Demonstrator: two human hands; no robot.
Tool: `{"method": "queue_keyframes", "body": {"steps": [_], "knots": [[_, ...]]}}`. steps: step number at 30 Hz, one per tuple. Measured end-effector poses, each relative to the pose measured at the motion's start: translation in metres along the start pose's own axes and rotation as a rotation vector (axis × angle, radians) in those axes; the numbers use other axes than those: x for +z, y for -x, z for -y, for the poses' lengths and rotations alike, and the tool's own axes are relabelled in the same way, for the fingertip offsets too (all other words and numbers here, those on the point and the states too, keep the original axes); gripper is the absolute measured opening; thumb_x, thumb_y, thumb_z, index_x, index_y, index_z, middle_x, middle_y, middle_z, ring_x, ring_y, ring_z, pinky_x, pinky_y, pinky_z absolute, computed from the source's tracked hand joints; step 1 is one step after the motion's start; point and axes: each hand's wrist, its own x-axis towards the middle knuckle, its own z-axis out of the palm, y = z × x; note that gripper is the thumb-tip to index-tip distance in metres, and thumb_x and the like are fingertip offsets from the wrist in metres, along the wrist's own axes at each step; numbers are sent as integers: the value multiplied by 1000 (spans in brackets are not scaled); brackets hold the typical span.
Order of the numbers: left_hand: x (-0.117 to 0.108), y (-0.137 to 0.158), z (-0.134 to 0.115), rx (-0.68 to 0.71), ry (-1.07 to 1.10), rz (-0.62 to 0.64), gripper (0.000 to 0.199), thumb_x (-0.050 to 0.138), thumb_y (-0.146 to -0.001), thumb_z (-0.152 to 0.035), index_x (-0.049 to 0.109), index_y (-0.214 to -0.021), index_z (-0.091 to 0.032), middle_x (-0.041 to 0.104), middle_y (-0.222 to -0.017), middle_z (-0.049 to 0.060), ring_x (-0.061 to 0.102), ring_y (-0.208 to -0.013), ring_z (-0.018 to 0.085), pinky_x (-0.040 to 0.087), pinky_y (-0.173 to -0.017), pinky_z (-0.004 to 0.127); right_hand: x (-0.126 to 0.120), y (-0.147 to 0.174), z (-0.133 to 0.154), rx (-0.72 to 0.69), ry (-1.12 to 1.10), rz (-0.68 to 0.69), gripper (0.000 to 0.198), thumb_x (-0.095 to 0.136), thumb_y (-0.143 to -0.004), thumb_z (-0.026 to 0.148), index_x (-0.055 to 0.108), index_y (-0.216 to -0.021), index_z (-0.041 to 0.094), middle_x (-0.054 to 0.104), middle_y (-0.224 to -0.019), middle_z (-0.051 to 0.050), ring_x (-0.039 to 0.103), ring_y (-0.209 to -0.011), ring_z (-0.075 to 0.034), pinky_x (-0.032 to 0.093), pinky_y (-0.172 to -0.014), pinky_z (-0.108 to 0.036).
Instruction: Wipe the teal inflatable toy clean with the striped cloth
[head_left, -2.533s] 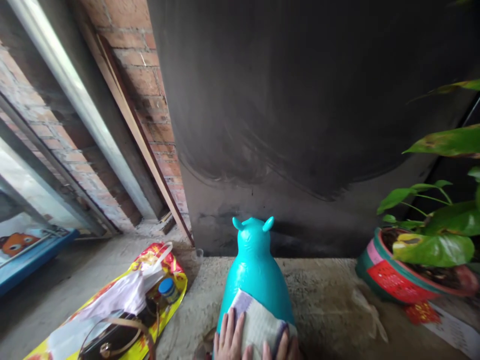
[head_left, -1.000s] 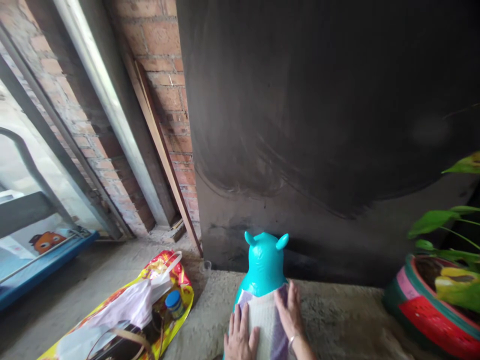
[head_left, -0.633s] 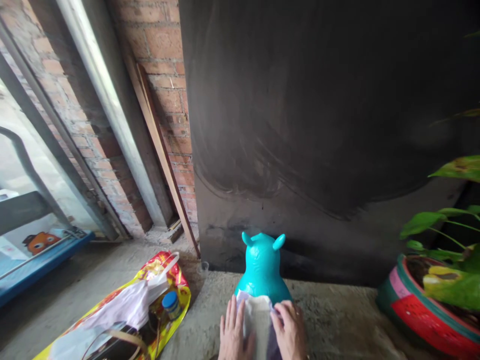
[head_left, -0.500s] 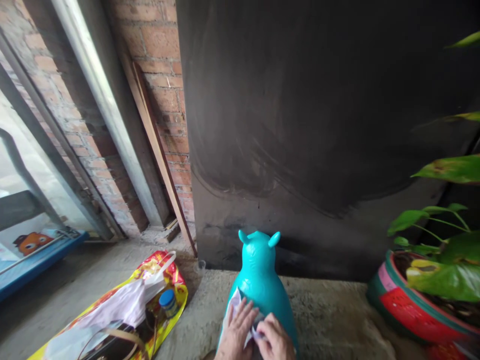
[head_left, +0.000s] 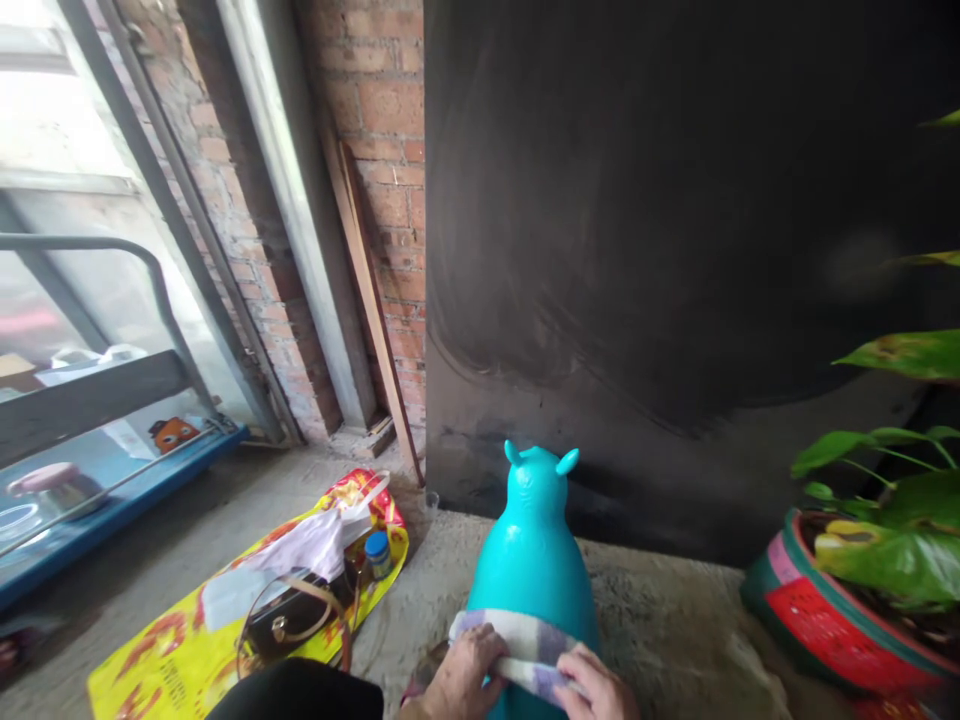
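Observation:
A turquoise inflatable animal toy (head_left: 534, 555) with two small ears stands at the bottom middle, its head toward the black board. Across its back lies a white and purple checked cloth (head_left: 529, 638), stretched between my hands. My left hand (head_left: 461, 675) grips the cloth's left part, fingers bent over it. My right hand (head_left: 596, 685) pinches its right end. The lower part of the toy runs out of the picture.
A yellow and red plastic sheet (head_left: 161, 655) carries a dark handbag (head_left: 281, 620), a white cloth (head_left: 319, 545) and a blue-lidded jar (head_left: 377, 555). A potted plant (head_left: 832, 610) stands right. Behind rises a black board (head_left: 637, 250); a blue cart (head_left: 112, 520) stands left.
The cloth, bunched under my hands before, now spans the toy's back. My hands have moved further apart. The view has swung left, showing more of the cart and the yellow sheet.

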Motion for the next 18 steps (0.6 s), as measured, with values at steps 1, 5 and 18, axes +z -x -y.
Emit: {"method": "queue_keyframes", "body": {"steps": [1,5,18], "knots": [[-1,2,1,-13,0,-10,25,50,-71,-18,62,-92,-26,65,-98,2,56,-97,19,44,-92,31,-4,1,0,23,-16,-21,17,46,-82,32,61,-76,28,63,-77,1,63,-73,-13,45,-69,-17],[-9,7,9,-99,5,-36,26,51,-65,-14,62,-85,-25,65,-91,-2,56,-88,14,44,-84,25,-27,3,-3,95,-100,-28,16,47,-79,32,62,-74,27,62,-77,1,62,-73,-13,45,-69,-18],[-123,-55,-25,-91,7,-331,18,46,-76,-14,61,-83,-19,61,-85,0,56,-86,13,42,-83,24,-113,-122,39,59,16,-150,24,41,-82,34,61,-75,23,59,-80,-2,56,-76,-16,43,-73,-27]]}}
